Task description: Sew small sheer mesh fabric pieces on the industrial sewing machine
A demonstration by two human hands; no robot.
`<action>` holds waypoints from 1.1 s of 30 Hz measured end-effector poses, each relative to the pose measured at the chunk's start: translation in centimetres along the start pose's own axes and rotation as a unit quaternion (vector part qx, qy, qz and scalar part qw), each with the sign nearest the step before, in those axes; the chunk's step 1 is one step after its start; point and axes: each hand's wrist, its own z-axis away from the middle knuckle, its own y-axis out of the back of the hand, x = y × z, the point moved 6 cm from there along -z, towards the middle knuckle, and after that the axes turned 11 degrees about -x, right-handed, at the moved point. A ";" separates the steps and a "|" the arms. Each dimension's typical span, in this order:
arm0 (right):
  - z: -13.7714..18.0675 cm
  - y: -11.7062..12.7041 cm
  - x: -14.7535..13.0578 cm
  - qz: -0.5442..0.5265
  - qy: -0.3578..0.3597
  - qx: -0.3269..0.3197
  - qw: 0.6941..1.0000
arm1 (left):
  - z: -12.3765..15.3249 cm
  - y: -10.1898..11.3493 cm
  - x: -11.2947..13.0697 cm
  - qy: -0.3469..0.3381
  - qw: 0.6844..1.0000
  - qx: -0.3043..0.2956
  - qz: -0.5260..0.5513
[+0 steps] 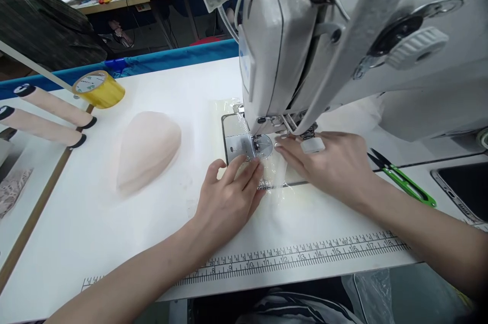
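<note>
My left hand (229, 194) lies flat on a thin clear plastic film (275, 177) in front of the sewing machine's presser foot (260, 143), fingers stretched out and pressing the film down. My right hand (330, 161) rests on the other side of the needle plate (238, 145), fingers extended toward the foot, a white thimble-like ring (312, 145) on one finger. Both hands hold the film flat; neither grips anything. The white sewing machine head (278, 44) stands directly above them.
A stack of pale pink foam cups (147, 151) lies left of the machine. A roll of yellow tape (99, 89) and two beige thread cones (49, 113) sit further left. Green thread snips (404, 179) lie at right. A printed ruler (305, 258) runs along the table's front edge.
</note>
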 end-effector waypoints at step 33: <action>0.2 -2.9 -1.5 -0.046 0.015 -0.094 0.994 | -0.5 -0.3 0.1 0.039 0.998 -0.018 -0.046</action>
